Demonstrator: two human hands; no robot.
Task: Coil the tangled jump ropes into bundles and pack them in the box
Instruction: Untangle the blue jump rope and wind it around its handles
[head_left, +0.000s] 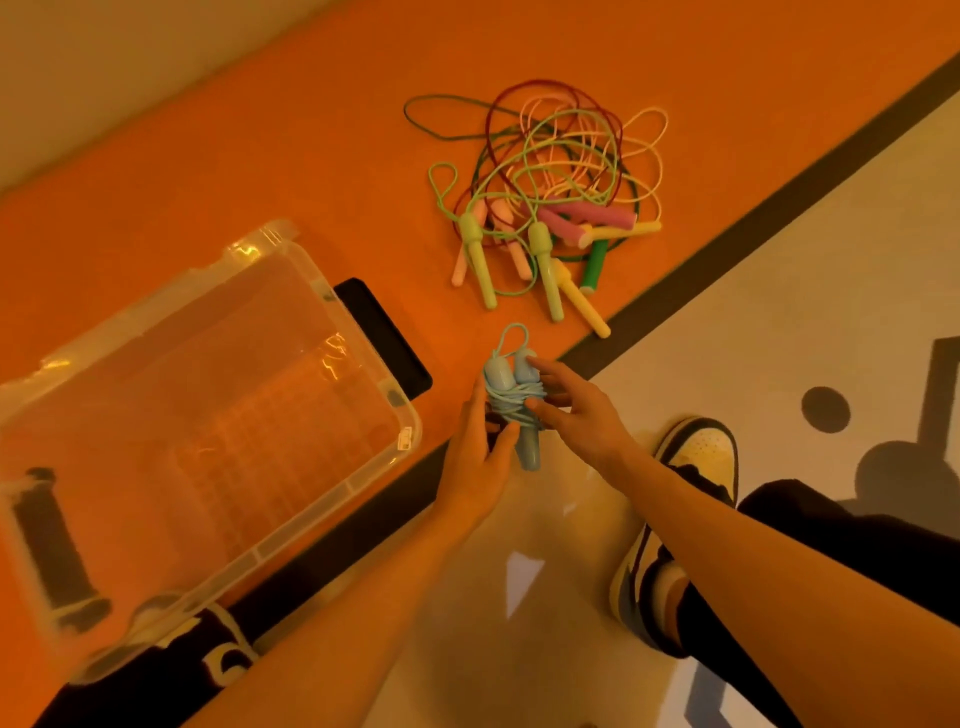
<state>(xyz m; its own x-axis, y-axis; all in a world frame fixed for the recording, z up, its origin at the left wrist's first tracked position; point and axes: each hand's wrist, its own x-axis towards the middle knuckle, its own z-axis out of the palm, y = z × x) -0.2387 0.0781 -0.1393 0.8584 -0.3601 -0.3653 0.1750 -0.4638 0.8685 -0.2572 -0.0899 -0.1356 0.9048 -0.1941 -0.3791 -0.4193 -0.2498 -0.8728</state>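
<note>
Because the blue jump rope bundle (514, 397) is held just off the near right corner of the clear plastic box (363, 332), the coming move looks like a short carry to the left, and the left hand (475, 452) is the nearer one to make it. That hand grips the bundle from its left side, thumb curled over the lower wraps and the fingers hidden behind the handles. The right hand (579, 413) lies on the opposite side with fingers spread and fairly straight, index tip touching the top of one handle and thumb pressing on the cord wraps; whether it also pinches a loose cord end cannot be told. Both blue handles lie side by side, their long axis pointing away from the person, with rounded tops and a small cord loop at the far end and one narrow end sticking out below the hands. The box stands open, its long side running diagonally from near left to far right, so the bundle would probably go in most easily turned along that diagonal. Beyond the hands and well apart from them on the orange floor (260, 156), the tangled pile of ropes (550, 208) in green, pink, yellow and dark red lies uncoiled, so most of the task seems to be ahead
</note>
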